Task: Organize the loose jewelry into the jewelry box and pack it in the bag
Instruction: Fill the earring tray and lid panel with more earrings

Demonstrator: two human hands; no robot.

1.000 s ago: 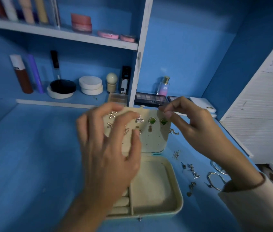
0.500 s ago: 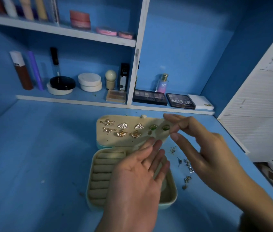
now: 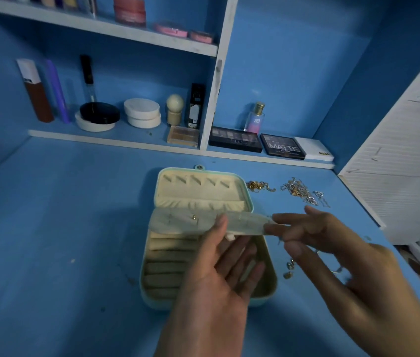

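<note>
A mint jewelry box [image 3: 149, 287] lies open on the blue desk, its cream lid [image 3: 201, 191] folded back flat. The cream earring flap [image 3: 185, 222] hangs almost level above the base, back side up, with small pin backs showing. My left hand [image 3: 219, 284] is palm-up under the flap, thumb pressed on top of it. My right hand [image 3: 332, 253] pinches the flap's right end. Ring rolls fill the base's left half. Loose gold chains [image 3: 258, 186] and silver chains [image 3: 300, 191] lie right of the lid. Small earrings [image 3: 290, 269] lie right of the base.
A low shelf at the back carries makeup palettes [image 3: 234, 143], a perfume bottle [image 3: 255, 118], round compacts [image 3: 142, 112] and tubes. A white slatted panel [image 3: 410, 155] stands on the right. No bag is in view.
The earring flap has swung from upright, earrings facing me, down to nearly level over the base. My left hand turned palm-up beneath it. The lid and chains behind came into view.
</note>
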